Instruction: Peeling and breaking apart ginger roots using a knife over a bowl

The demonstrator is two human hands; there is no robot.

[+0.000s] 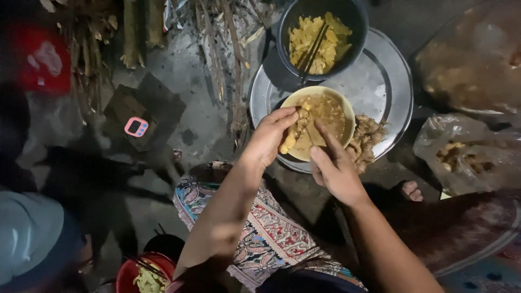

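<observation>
My left hand (pixel 269 137) grips a pale yellow battered piece of food (pixel 290 139) over the near rim of a yellow bowl (pixel 347 111) of brownish batter. My right hand (pixel 335 165) is beside it, fingers pointing into the bowl and touching the same piece. The bowl stands on a round metal tray (pixel 380 76). A heap of brown coated pieces (pixel 368 137) lies on the tray just right of the bowl.
A dark pot (pixel 325 35) of yellow strips with chopsticks sits at the tray's far side. Plastic bags of food (pixel 467 152) lie right. Firewood (pixel 217 49) and a pink timer (pixel 135 127) are left. A red bowl (pixel 144 274) and another person's head (pixel 32 239) are lower left.
</observation>
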